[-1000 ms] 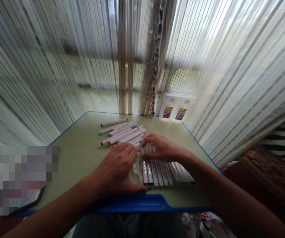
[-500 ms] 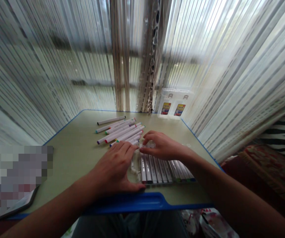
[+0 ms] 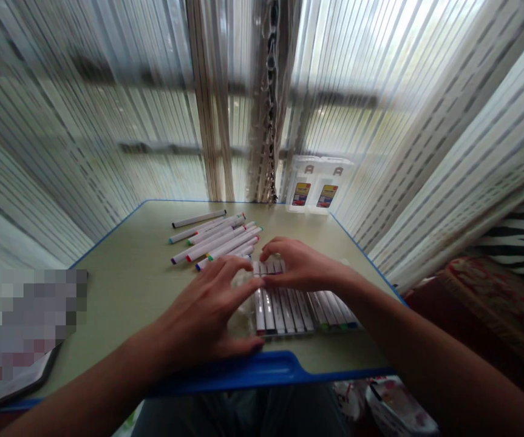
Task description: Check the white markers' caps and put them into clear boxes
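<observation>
White markers stand side by side in a clear plastic marker case point(image 3: 284, 334), forming two groups, the right one with some green and blue ends. My left hand point(image 3: 214, 300) grips the case's left side, thumb at its near edge and fingertips by the far end of the leftmost marker point(image 3: 260, 312). From the right, my right hand point(image 3: 300, 265) reaches over the case, curved thumb and index finger closed about its far left end. Its forearm hides part of the right group. Beyond my left hand lies a pile of loose white markers point(image 3: 220, 243) with coloured ends.
Two clear plastic cases point(image 3: 314, 173) with labels stand at the table's back edge against the string curtain point(image 3: 161, 109). A tablet-like object point(image 3: 20, 340), its screen blurred, rests at the left. The pale table point(image 3: 125, 291) has a blue rim with a raised front ledge point(image 3: 243, 370).
My left index finger has moved right and down onto the leftmost marker, near my right thumb. My right hand stays over the case's far end. The view has shifted slightly.
</observation>
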Demonstrator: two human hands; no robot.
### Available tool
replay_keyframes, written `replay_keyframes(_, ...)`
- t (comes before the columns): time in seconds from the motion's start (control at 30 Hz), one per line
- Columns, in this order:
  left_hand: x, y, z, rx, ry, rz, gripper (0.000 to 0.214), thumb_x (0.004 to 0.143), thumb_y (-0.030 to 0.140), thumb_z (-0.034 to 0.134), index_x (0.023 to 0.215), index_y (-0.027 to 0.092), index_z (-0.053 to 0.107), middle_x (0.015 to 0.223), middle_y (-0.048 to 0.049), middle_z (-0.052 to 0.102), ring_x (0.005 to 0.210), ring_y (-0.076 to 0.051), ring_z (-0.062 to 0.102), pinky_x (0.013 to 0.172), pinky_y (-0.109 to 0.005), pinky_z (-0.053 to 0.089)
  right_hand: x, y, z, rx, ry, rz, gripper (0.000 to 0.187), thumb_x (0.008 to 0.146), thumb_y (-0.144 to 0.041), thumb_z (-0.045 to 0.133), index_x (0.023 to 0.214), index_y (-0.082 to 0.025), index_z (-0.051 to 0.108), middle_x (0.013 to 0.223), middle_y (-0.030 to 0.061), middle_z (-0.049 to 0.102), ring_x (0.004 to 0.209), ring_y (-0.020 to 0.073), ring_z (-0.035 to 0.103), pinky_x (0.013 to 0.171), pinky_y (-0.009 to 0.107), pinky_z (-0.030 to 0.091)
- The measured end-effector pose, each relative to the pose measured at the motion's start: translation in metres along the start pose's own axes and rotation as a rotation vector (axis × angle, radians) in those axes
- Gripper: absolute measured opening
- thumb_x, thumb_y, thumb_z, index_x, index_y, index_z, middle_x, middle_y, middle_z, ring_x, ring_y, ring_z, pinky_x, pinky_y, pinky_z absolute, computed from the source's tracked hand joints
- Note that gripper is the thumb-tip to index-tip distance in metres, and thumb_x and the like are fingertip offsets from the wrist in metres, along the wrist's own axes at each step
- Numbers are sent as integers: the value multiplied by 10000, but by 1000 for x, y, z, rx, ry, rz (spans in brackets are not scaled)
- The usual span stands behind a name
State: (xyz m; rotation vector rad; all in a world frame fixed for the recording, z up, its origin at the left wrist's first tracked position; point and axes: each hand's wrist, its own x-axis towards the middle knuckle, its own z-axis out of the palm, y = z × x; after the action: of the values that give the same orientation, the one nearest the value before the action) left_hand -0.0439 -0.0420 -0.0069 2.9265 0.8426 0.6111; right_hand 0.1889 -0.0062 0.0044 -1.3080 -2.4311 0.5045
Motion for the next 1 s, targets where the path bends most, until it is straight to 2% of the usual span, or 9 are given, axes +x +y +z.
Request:
replay_keyframes(0.13,0,3,0,-48,-2,92,385,798,365,704,1161,245,652,1275,-118,533,1209,-312,487,1018,-490,450,0,0,1,21,0,-11,325,782,-336,773,1029,-145,683,1074,110,682,1035,254,616,916,384,455)
replay_keyframes(0.27,1,5,0,-81,-14,118,315,817,308,684,1127,252,680,1260,-107,553,1192,-300,502,1007,-484,466,0,2,0,0,31,22,346,809,-376,746,1049,-133,687,1076,122,692,1035,263,622,912,385,455)
replay_keyframes(0.4,1,6,1,-104,-3,134,233,826,279,671,1055,258,707,1243,-92,569,1184,-293,506,1014,-481,461,-1,6,-3,-49,48,60,249,833,-331,714,990,-138,710,1053,121,695,1025,260,626,915,379,445)
replay_keyframes(0.6,2,7,2,-115,-19,133,228,840,282,653,1062,255,699,1232,-93,575,1172,-291,516,996,-474,465,-2,9,-3,-58,10,32,242,812,-295,715,996,-138,709,1052,118,681,1013,252,622,904,367,448)
replay_keyframes(0.77,3,7,2,-120,-35,117,359,810,276,675,1168,255,655,1225,-93,583,1156,-287,524,998,-469,467,-2,9,-3,-63,14,22,232,809,-306,720,978,-148,710,1032,110,683,1004,251,624,903,364,443)
replay_keyframes(1.0,4,8,3,-148,-46,152,314,840,238,623,1151,255,656,1225,-86,588,1164,-278,508,1014,-461,455,-3,7,-4,-86,38,45,227,810,-309,719,977,-154,720,1014,105,709,980,253,641,886,352,454)
